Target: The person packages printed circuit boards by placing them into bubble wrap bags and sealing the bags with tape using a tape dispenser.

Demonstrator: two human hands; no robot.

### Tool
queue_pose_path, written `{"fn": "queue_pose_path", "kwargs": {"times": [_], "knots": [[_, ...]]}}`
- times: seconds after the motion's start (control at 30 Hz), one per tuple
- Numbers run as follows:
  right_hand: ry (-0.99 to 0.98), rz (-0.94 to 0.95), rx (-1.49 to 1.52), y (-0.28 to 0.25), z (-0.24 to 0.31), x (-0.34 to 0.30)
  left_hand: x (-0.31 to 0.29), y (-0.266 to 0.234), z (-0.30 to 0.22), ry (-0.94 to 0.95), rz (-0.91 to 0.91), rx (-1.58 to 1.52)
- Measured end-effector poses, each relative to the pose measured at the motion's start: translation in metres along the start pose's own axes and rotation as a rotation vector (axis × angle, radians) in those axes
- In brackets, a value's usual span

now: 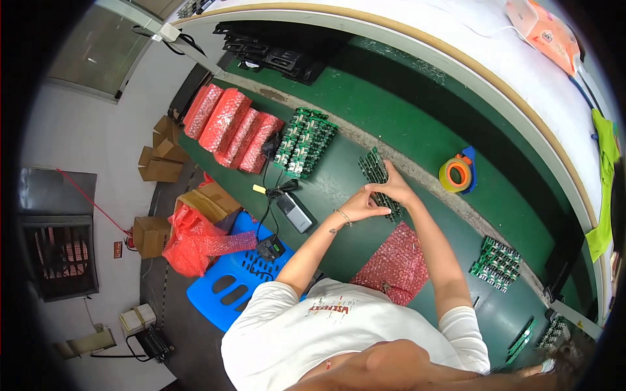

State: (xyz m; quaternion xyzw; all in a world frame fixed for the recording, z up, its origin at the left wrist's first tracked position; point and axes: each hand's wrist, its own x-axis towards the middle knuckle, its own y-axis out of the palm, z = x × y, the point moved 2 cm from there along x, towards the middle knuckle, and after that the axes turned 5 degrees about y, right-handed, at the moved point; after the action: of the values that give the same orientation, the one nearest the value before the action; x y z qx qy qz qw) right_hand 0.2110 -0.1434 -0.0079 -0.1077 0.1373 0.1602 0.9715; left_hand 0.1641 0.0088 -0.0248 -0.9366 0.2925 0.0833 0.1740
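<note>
we look over a green worktop, where red bubble-wrapped bundles lie at the far left. a red bubble-wrap sheet spreads close to our body, and a group of green boards sits beside the bundles. beyond the sheet we have the circuit-board stack between the left hand and right hand, each grip partly closed around it. farther right is a yellow tape roll.
</note>
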Motion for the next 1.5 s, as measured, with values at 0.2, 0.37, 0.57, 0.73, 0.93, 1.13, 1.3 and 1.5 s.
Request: {"fn": "queue_pose_path", "kwargs": {"times": [0.2,0.37,0.57,0.73,0.93,1.13,1.3,1.5], "knots": [[0.167,0.011,-0.624,-0.029,0.038,-0.008,-0.017,-0.090,-0.027,0.136,-0.432,0.611],[-0.024,-0.147,-1.184,-0.052,-0.031,0.002,-0.017,-0.175,0.002,-0.126,-0.835,1.067],[-0.024,-0.275,-1.193,-0.055,-0.040,-0.014,-0.010,-0.162,0.001,-0.013,-0.593,1.330],[0.150,-0.297,-1.157,-0.058,-0.036,-0.018,-0.007,-0.168,0.024,0.103,-0.714,1.125],[-0.068,-0.438,-1.060,-0.062,-0.022,-0.046,-0.005,-0.177,0.024,0.085,-0.716,1.083],[-0.264,-0.465,-0.741,-0.035,0.003,-0.095,-0.001,-0.185,0.016,-0.076,-0.588,1.200],[-0.309,-0.466,-0.687,-0.022,-0.012,-0.142,0.011,-0.184,0.018,-0.116,-0.553,1.295],[-0.233,-0.421,-0.512,-0.004,-0.020,-0.184,0.024,-0.168,-0.009,-0.177,-0.450,1.473]]}}
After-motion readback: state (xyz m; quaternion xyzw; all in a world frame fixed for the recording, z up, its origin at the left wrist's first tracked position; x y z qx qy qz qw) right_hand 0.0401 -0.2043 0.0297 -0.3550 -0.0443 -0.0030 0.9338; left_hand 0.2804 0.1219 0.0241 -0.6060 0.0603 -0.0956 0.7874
